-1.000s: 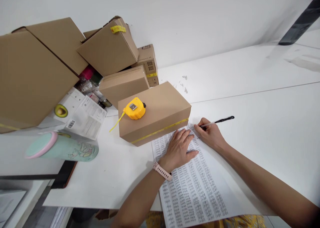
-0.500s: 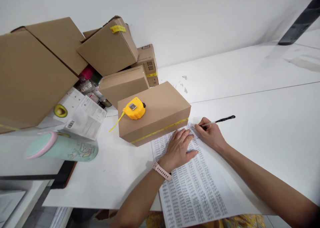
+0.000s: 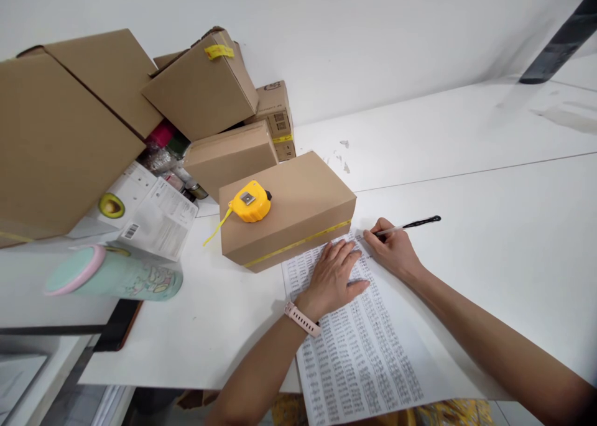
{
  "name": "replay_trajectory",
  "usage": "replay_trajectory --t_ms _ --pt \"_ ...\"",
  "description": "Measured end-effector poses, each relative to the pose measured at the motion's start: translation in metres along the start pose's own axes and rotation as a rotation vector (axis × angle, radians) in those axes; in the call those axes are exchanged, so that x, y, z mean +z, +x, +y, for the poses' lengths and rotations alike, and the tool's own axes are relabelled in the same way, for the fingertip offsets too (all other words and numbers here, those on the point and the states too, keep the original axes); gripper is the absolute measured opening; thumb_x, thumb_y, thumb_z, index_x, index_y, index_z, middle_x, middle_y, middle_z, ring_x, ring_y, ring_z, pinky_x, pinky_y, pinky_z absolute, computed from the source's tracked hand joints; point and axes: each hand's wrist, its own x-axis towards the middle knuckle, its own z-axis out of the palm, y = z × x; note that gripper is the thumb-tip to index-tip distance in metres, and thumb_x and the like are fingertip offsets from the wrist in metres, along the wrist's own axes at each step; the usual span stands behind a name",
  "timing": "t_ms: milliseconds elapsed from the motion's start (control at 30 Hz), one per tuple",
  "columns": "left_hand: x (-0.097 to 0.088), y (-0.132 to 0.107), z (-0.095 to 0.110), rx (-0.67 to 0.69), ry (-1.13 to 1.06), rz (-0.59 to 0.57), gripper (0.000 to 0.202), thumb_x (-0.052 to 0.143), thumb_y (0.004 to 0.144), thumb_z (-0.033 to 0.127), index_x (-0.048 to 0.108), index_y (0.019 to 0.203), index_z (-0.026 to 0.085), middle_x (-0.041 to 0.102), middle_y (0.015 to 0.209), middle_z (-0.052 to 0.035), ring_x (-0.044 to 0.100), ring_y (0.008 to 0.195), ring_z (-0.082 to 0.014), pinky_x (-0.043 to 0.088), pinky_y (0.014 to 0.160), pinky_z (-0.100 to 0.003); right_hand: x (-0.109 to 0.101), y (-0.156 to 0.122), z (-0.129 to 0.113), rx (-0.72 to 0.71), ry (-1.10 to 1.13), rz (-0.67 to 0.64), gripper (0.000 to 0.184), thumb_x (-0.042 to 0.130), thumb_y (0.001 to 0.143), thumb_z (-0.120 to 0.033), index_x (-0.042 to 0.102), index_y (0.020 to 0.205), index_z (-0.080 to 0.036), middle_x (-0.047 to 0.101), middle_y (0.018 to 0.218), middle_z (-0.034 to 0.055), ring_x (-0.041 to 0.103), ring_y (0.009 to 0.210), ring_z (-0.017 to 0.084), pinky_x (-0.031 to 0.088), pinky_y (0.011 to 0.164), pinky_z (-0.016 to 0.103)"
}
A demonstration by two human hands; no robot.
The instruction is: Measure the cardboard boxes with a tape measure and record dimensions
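Observation:
My right hand (image 3: 392,247) is closed around a pen (image 3: 410,224), its point down at the upper part of a paper sheet (image 3: 347,357) covered in columns of handwriting. Flat on that sheet lies my left hand (image 3: 333,277), fingers stretched out, close to the front of a cardboard box (image 3: 298,189). A pale pink band circles the left wrist. On top of the box rests a yellow tape measure (image 3: 252,202) with a short length of tape hanging out to the left. Yellow tape runs along the box's front side. The pen tip is hidden by my fingers.
Several cardboard boxes (image 3: 200,87) are stacked at the back left. Below them are an avocado-printed carton (image 3: 158,217) and small wrapped items. A mint bottle (image 3: 135,277) and a dark flat object (image 3: 119,326) lie at the left edge. A dark cylinder (image 3: 559,43) stands at the far right.
My right hand and the pen have shifted very slightly. The left hand, sheet, box and tape measure stay in place.

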Motion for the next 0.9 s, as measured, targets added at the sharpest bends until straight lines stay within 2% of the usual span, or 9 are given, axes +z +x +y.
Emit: replay_trajectory --t_ms 600,900 --pt "-0.0004 0.0 0.0007 0.004 0.009 0.004 0.057 0.057 0.093 0.046 0.045 0.138 0.013 0.04 0.155 -0.0137 0.028 0.147 -0.0289 0.02 0.124 -0.049 -0.0008 -0.0001 0.0003 0.019 0.013 -0.017 0.025 0.06 0.083 -0.037 0.046 0.067 -0.023 0.046 0.055 -0.0048 0.038 0.05 0.011 0.03 0.049 0.027" --pt "0.0008 -0.0004 -0.0003 0.003 0.006 0.014 0.056 0.057 0.093 0.047 0.045 0.138 0.016 0.04 0.154 -0.0126 0.029 0.147 -0.0284 0.021 0.123 -0.049 -0.0006 -0.0004 -0.0011 0.021 0.01 -0.012 0.025 0.06 0.083 -0.036 0.044 0.067 -0.024 0.044 0.053 -0.0052 0.038 0.049 0.011 0.029 0.048 0.027"
